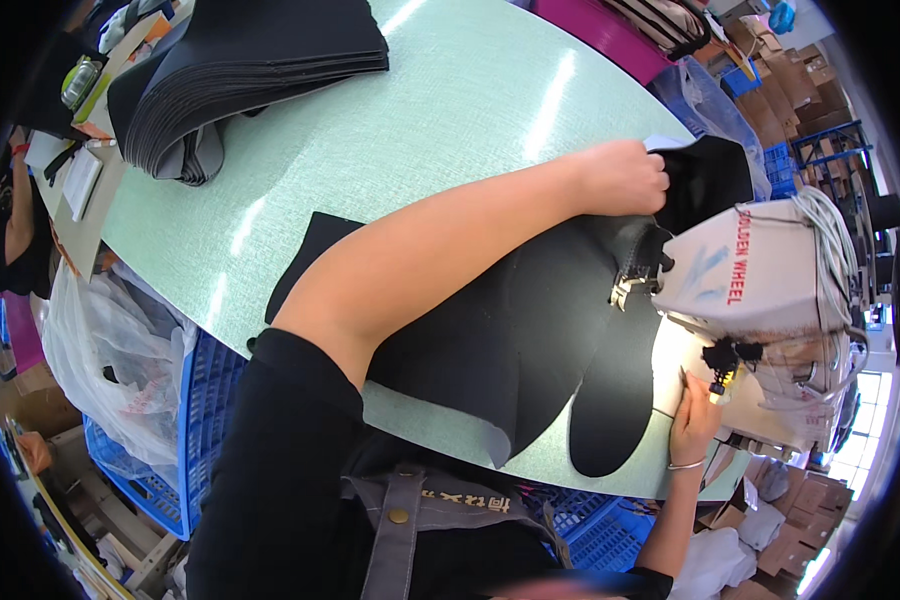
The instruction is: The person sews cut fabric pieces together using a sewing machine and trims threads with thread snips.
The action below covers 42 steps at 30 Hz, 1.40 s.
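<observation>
Sleeve: black
Left hand: fingers curled, pinch unclear
Right hand: by sewing machine, fingers unclear
Tabletop: green, black sheets
Room: boxes

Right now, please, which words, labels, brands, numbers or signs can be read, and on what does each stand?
I do not copy the wording; I only list where it stands.
Red capital letters: on the pale machine head, clear enough to read.
Small reddish marks: low on the same machine, too small to read.
Gold characters: on the grey apron, tilted and hard to read.
Faint reddish print: on the white plastic bag, too blurred.
</observation>
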{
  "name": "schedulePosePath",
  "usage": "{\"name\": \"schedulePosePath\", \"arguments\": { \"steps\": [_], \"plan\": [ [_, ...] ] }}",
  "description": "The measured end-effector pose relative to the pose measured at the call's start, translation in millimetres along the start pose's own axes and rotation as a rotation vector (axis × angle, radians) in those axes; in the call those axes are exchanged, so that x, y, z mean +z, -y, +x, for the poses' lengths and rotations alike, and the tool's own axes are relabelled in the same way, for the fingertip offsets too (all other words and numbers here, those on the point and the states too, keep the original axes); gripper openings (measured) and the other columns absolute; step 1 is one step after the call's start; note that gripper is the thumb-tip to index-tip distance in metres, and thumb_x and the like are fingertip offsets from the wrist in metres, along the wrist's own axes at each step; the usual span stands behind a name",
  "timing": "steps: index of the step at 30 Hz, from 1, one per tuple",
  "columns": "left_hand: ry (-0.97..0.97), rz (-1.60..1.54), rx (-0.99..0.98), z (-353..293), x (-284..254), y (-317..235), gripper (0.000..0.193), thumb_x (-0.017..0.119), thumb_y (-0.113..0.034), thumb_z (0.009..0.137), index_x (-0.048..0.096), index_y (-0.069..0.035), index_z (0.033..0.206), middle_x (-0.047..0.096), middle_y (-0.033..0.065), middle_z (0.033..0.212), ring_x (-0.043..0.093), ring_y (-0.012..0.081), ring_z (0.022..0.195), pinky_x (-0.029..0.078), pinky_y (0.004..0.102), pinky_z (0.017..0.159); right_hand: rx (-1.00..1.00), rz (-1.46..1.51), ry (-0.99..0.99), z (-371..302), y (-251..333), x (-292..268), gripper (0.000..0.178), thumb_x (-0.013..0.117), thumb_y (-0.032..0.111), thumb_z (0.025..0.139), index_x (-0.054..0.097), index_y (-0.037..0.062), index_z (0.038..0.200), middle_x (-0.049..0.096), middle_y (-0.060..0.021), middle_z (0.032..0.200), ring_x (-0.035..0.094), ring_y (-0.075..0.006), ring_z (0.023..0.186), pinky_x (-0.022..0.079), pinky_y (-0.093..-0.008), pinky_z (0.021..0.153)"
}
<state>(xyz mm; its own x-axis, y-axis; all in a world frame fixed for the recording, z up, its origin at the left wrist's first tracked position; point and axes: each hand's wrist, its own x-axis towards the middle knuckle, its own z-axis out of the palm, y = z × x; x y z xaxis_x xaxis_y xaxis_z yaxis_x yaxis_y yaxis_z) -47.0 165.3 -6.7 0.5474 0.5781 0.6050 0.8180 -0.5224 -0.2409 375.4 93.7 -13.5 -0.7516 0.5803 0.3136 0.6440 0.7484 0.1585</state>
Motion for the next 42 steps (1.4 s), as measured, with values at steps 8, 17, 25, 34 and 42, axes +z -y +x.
{"name": "schedulePosePath", "arguments": {
  "steps": [8, 17, 25, 34, 42],
  "plan": [
    [-0.352, 0.068, -0.127, 0, 6, -9, 0.013, 0.065, -0.02, 0.068, 0.055, -0.013, 0.062, 0.053, -0.0006, 0.064, 0.058, 0.0157, 0.064, 0.045, 0.0289, 0.046, 0.48, 0.584, 0.17, 81, -49, 10, 0.022, 0.051, 0.011, 0.1, 0.061, 0.0018, 0.117, 0.062, -0.011, 0.094, 0.059, -0.0226, 0.082, 0.047, -0.0325, 0.076],
    [-0.37, 0.055, -0.109, -1, 5, -7, 0.01, 0.066, -0.021, 0.069, 0.059, -0.015, 0.064, 0.051, -0.0022, 0.072, 0.057, 0.0137, 0.065, 0.044, 0.0276, 0.046, 0.446, 1.676, 0.75, 233, 23, -5, 0.021, 0.047, 0.021, 0.104, 0.057, 0.0057, 0.115, 0.056, 0.0002, 0.078, 0.054, -0.0095, 0.064, 0.047, -0.0246, 0.06],
    [-0.352, 0.046, -0.133, -1, 8, -6, 0.009, 0.065, -0.022, 0.071, 0.061, -0.015, 0.067, 0.051, -0.0023, 0.075, 0.057, 0.0138, 0.07, 0.045, 0.0279, 0.05, 0.458, 1.378, 0.468, 234, 9, 32, 0.019, 0.052, 0.027, 0.105, 0.057, 0.0084, 0.105, 0.055, 0.0026, 0.073, 0.043, -0.0032, 0.054, 0.035, -0.019, 0.049],
    [-0.428, -0.249, -0.913, 4, -22, 46, 0.016, 0.067, -0.025, 0.089, 0.067, -0.01, 0.09, 0.069, 0.0088, 0.089, 0.066, 0.0278, 0.089, 0.046, 0.0466, 0.092, 0.711, 0.897, 0.061, 79, 20, 6, 0.01, 0.059, 0.007, 0.095, 0.064, 0.0034, 0.103, 0.054, 0.0044, 0.075, 0.046, -0.0022, 0.062, 0.035, -0.0195, 0.054],
    [-0.26, -1.915, -1.225, -64, -126, 49, 0.048, 0.062, -0.016, 0.084, 0.055, 0.003, 0.128, 0.062, 0.0147, 0.126, 0.063, 0.0265, 0.111, 0.048, 0.0415, 0.101, 0.611, 0.836, -0.086, -2, 84, -59, 0.008, 0.064, -0.001, 0.089, 0.07, 0.003, 0.093, 0.049, 0.0077, 0.069, 0.04, -0.0001, 0.058, 0.03, -0.021, 0.05]
  ]
}}
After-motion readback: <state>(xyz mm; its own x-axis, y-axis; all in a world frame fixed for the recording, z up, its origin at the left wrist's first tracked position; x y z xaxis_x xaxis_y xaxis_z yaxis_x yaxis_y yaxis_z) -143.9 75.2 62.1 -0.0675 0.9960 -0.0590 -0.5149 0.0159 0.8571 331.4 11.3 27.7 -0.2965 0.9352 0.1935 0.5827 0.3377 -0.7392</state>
